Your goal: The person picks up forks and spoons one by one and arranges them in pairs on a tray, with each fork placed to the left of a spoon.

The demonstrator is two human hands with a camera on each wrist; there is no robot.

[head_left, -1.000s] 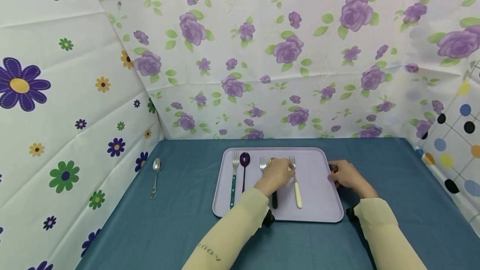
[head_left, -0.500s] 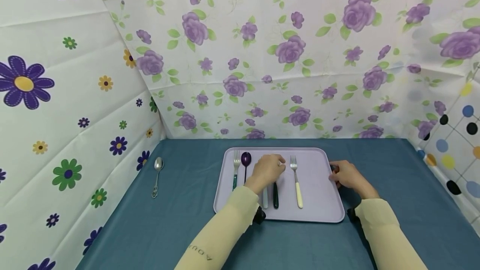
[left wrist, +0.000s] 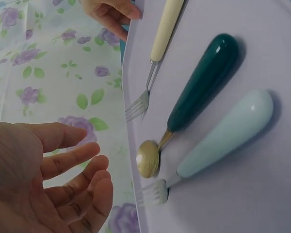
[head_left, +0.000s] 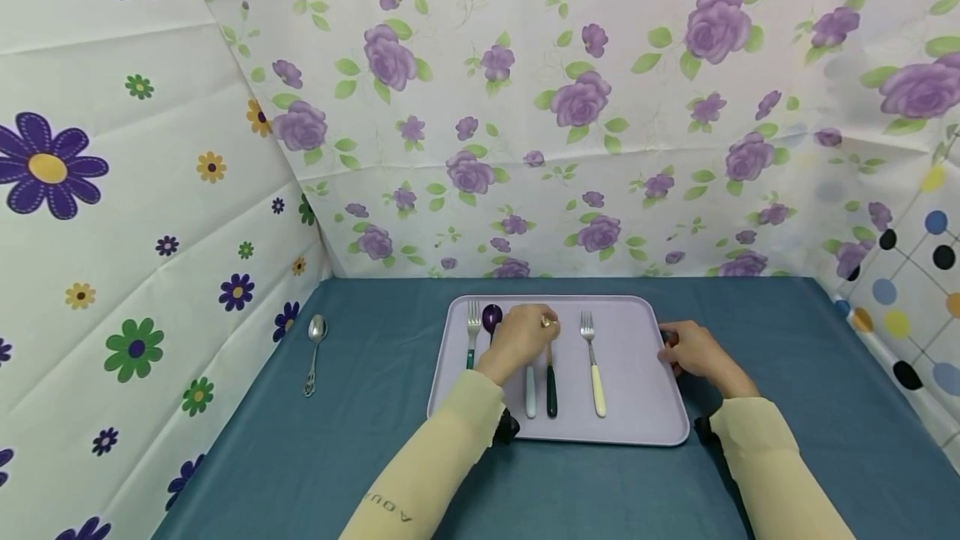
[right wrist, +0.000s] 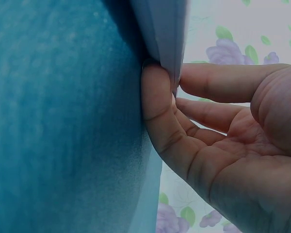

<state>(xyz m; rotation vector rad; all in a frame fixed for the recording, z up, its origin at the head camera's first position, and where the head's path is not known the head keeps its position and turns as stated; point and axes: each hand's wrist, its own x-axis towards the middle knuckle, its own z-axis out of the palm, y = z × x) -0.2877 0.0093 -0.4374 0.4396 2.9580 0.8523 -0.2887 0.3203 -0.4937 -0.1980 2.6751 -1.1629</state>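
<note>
My left hand (head_left: pixel 521 337) is over the lilac tray (head_left: pixel 630 373), its fingers loosely bent with nothing between them, as the left wrist view shows. Nearest to it are a gold spoon with a dark green handle (left wrist: pixel 201 85) and a fork with a pale blue handle (left wrist: pixel 228 133); in the head view the hand hides most of their heads. To the right lies a cream-handled fork (head_left: pixel 595 373). On the left of the tray, a green-handled fork (head_left: pixel 473 323) and a purple spoon (head_left: pixel 492 317) are partly covered by the arm. My right hand (head_left: pixel 696 350) pinches the tray's right rim.
A silver teaspoon (head_left: pixel 313 348) with an ornate handle lies on the blue tablecloth (head_left: pixel 375 340), left of the tray. Flowered sheets (head_left: pixel 517 123) stand as walls behind and at the left; a dotted sheet (head_left: pixel 915 307) stands at the right.
My left hand has moved left, away from the cream-handled fork, uncovering that fork's head. My right hand stays on the tray's rim.
</note>
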